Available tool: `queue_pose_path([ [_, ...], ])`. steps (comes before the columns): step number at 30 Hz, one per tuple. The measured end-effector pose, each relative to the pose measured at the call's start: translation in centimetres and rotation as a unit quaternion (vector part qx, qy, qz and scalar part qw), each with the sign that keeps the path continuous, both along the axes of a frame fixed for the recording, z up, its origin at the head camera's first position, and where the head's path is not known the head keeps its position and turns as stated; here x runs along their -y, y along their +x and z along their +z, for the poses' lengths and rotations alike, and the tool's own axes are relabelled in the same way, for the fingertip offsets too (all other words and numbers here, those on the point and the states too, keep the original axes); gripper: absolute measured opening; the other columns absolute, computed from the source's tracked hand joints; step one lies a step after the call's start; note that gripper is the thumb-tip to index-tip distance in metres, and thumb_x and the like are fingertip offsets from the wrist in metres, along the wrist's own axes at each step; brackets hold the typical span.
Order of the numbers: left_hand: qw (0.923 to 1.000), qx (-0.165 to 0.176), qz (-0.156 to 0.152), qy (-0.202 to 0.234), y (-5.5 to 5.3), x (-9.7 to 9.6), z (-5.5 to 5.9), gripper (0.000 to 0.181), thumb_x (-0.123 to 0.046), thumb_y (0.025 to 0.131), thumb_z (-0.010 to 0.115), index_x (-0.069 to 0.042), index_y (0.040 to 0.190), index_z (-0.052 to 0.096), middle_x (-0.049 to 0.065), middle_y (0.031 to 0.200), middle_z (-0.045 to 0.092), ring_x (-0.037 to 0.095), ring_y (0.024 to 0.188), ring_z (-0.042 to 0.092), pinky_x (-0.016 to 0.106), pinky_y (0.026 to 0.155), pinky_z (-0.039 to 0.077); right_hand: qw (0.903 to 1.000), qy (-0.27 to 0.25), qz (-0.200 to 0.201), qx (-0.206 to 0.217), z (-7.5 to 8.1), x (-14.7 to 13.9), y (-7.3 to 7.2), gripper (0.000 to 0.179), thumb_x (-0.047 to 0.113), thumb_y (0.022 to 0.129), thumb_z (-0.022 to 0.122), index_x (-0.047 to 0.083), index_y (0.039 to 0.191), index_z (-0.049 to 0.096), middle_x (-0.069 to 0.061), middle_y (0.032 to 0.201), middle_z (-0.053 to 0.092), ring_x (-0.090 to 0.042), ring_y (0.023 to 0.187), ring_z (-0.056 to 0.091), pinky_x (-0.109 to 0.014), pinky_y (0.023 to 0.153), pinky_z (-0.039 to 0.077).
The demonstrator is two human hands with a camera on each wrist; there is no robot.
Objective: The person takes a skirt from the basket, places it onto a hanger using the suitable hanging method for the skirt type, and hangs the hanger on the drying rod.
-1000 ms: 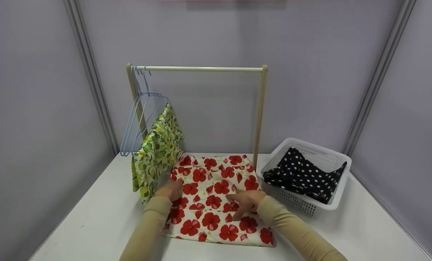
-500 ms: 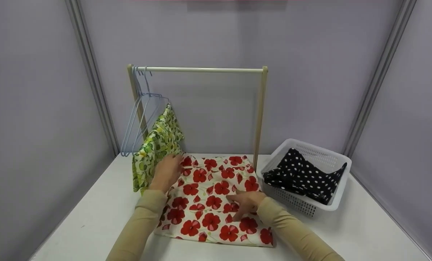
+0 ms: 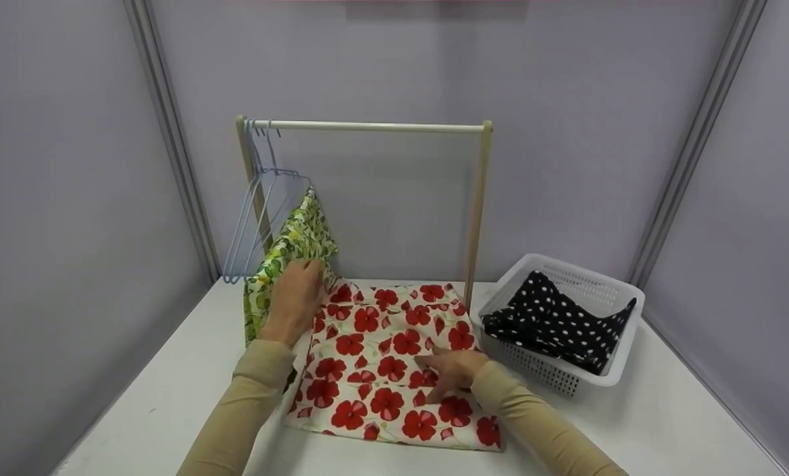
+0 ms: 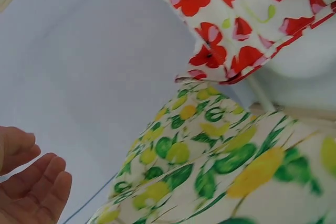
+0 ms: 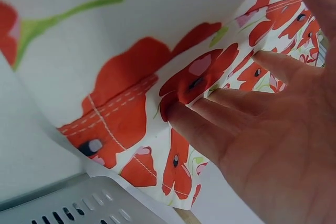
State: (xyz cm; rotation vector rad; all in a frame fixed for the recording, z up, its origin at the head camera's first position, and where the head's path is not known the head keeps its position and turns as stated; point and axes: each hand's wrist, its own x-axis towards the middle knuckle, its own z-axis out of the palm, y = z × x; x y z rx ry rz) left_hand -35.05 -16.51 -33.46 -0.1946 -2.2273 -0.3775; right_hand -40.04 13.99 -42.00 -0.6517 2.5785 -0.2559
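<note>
A white cloth with red flowers [image 3: 391, 367] lies flat on the table under the rack. On its right part rests my right hand [image 3: 457, 370], fingers spread; the right wrist view shows those fingertips [image 5: 181, 116] touching the fabric, pinching nothing. My left hand [image 3: 295, 294] is raised beyond the cloth's left edge, in front of the lemon-print cloth [image 3: 307, 228], and hides part of it. Seen in the left wrist view, the left hand [image 4: 34, 187] has loosely bent fingers with nothing between them, apart from the lemon-print cloth [image 4: 184, 150].
A rack [image 3: 374, 125] with wooden posts stands at the back. Several blue hangers [image 3: 252, 225] hang at its left end, beside the lemon-print cloth. At right, a white basket [image 3: 629, 330] holds a black polka-dot cloth [image 3: 559, 324].
My left hand has moved forward and up from the flowered cloth's left edge to the front of the lemon-print cloth. The flowered cloth's near left corner has spread leftward. The right hand stays put.
</note>
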Motion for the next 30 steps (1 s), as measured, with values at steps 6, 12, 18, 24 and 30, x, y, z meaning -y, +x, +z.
queue_pose_path([
  [6,0.9983,-0.048,0.017,0.030,0.8,0.7,1.9,0.018,0.005,0.090,0.062,0.002,0.107,0.069,0.021,0.102,0.067,0.037,0.095,0.064,0.049,0.079,0.055,0.9999,0.006,0.001,-0.011,0.0,0.0,0.0,0.083,0.045,0.074,0.082,0.037,0.147,0.042,-0.008,0.159,0.032,-0.037,0.144,0.033,-0.061,0.112,0.028],
  [12,0.9944,-0.097,0.036,0.023,1.3,1.8,3.2,0.017,0.005,0.086,0.066,0.004,0.103,0.070,0.021,0.097,0.068,0.038,0.092,0.064,0.050,0.081,0.052,0.9999,0.009,0.012,-0.005,-0.1,0.0,-0.1,0.079,0.044,0.077,0.080,0.035,0.146,0.043,-0.008,0.159,0.031,-0.033,0.145,0.030,-0.060,0.113,0.028],
  [18,0.9864,-0.137,0.069,0.059,1.6,2.8,4.0,0.012,-0.003,0.090,0.066,0.002,0.100,0.070,0.020,0.102,0.068,0.040,0.099,0.057,0.053,0.084,0.045,1.0000,-0.005,0.002,0.004,-0.3,0.2,0.0,0.083,0.043,0.077,0.081,0.035,0.149,0.040,-0.008,0.162,0.023,-0.033,0.148,0.024,-0.058,0.116,0.023],
  [24,0.9823,-0.094,0.118,0.111,1.9,4.3,4.7,0.024,-0.012,0.096,0.060,0.002,0.116,0.065,0.024,0.123,0.059,0.042,0.117,0.049,0.058,0.097,0.038,0.9999,-0.008,0.000,-0.008,-0.5,-0.1,0.0,0.083,0.044,0.078,0.080,0.034,0.149,0.040,-0.008,0.164,0.020,-0.034,0.149,0.023,-0.058,0.116,0.025],
  [30,0.9739,0.029,0.135,0.180,2.3,5.7,5.1,0.041,-0.024,0.105,0.043,0.000,0.137,0.048,0.027,0.140,0.046,0.045,0.129,0.043,0.063,0.100,0.037,0.9996,-0.010,0.026,-0.001,-0.6,-0.4,-0.3,0.081,0.044,0.080,0.079,0.032,0.150,0.039,-0.010,0.163,0.019,-0.035,0.147,0.026,-0.055,0.114,0.029],
])
